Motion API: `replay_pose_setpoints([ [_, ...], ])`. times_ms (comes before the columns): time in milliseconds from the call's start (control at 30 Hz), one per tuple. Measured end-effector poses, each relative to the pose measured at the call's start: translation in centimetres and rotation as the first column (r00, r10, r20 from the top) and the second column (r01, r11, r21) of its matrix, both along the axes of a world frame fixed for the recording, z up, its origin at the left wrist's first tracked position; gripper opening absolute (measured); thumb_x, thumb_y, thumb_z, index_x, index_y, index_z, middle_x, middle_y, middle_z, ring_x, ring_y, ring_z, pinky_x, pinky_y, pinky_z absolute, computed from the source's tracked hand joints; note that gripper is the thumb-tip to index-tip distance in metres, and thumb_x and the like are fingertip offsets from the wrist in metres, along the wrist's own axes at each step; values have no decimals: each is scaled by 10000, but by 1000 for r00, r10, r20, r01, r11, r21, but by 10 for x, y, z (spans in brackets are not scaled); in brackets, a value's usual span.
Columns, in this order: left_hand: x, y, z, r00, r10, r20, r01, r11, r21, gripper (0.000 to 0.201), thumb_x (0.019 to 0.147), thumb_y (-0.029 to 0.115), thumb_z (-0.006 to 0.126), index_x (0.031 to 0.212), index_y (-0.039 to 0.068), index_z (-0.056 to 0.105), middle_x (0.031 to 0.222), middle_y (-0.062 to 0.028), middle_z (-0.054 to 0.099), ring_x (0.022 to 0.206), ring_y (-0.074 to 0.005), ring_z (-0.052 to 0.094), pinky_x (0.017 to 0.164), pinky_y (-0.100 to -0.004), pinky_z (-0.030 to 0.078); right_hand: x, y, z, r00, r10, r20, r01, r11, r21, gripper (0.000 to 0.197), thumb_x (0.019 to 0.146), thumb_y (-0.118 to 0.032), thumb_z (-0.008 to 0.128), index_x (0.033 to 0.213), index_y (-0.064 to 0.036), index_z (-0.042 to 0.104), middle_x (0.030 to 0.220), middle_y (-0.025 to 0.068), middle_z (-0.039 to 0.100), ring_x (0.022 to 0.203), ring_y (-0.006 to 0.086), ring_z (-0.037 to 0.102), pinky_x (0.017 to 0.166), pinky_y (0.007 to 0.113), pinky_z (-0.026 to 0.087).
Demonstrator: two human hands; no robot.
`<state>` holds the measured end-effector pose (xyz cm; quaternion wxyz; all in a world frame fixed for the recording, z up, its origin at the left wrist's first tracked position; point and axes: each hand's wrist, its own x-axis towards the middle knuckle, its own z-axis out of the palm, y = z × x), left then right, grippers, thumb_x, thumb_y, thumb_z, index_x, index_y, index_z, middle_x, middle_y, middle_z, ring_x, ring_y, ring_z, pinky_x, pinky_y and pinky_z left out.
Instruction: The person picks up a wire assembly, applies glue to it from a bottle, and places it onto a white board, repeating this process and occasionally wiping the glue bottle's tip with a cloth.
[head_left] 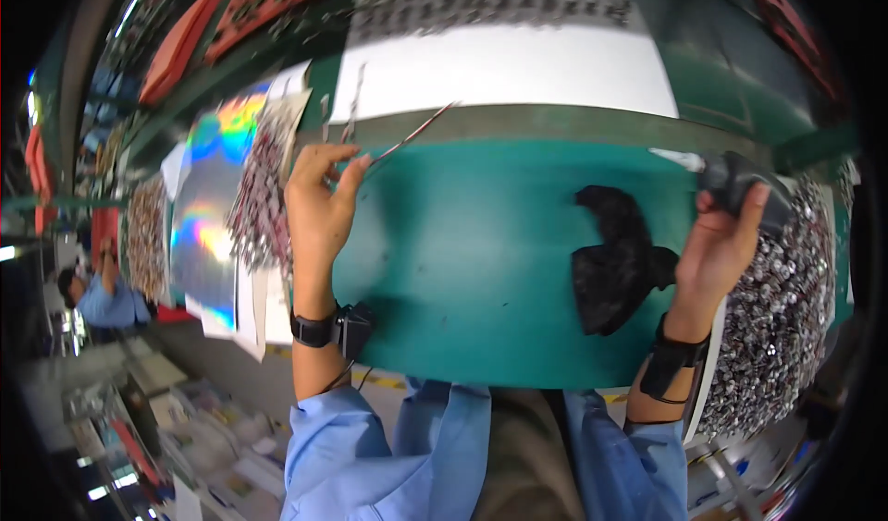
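My left hand (322, 202) is raised over the far left of a green mat (462, 271), its fingers closed. Pinched in them is a thin reddish wire lead (416, 131) that points up and to the right. At the far right, my right hand (717, 257) grips a dark squeeze bottle (754, 188) with a white nozzle (680, 159) pointing left. Between the hands, nearer the right one, a crumpled black cloth (615, 262) lies on the mat.
Left of the mat lies a bundle of wire leads (261, 188) by a shiny rainbow sheet (208, 216). A heap of small shiny metal parts (777, 327) is at the right. Behind, a white sheet (509, 73) bears rows of small dark pieces. Another person (106, 294) is far left.
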<state>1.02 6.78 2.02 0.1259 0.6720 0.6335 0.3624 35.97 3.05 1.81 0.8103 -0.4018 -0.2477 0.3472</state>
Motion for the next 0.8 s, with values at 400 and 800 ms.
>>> replay_pose_setpoints([
  [400, -108, -92, -30, 912, 122, -392, -107, 992, 61, 147, 680, 76, 618, 798, -8, 593, 753, -107, 514, 707, -262, 518, 633, -342, 423, -135, -50, -3, 940, 326, 97, -325, 945, -28, 276, 857, -280, 468, 968, -29, 494, 899, 76, 547, 746, 127, 492, 578, 243, 381],
  [800, -84, -74, -43, 877, 138, -460, -126, 990, 57, 161, 694, 129, 615, 776, -7, 593, 759, -117, 525, 688, -277, 520, 619, -340, 433, -121, -42, -23, 922, 343, 178, -319, 936, -150, 311, 853, -308, 467, 954, -15, 492, 884, 69, 544, 750, 113, 504, 563, 243, 386],
])
